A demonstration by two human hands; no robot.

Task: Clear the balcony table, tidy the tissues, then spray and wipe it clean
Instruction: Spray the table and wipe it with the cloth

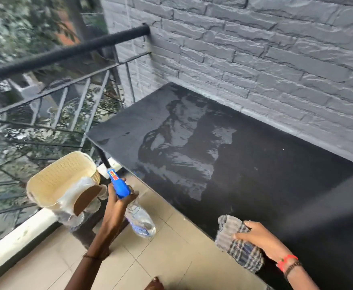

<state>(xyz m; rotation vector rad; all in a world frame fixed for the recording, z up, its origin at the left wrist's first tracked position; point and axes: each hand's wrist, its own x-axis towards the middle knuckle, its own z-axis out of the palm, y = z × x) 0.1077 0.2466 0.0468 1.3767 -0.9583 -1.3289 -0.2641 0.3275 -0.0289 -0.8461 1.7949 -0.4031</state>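
**Spray is down, the wiping comes next**

I judge this to be the last stage, spray and wipe. The dark worktop (265, 164) against the brick wall (255, 49) carries a wet, streaky patch (182, 147) over its left and middle part, while the right part looks dry and dull.

The left hand (115, 206) is clenched round the neck of the spray bottle (140, 220), just under its blue trigger head. It holds the bottle tilted over the floor tiles (150, 260), just off the worktop's near left corner. The right hand (259, 237) grasps a checked cloth (236, 248) bunched against the worktop's near edge.

As I see it, the next move is for the cloth to travel up into the wet patch in broad, overlapping strokes that reach the far edge by the wall. The dry right side may want a squirt first.

By my count there are two hands, one spray bottle, one cloth and one worktop. A single woven basket (60, 178) sits by the railing (66, 51) with a clear plastic bag (77, 199) at its mouth.
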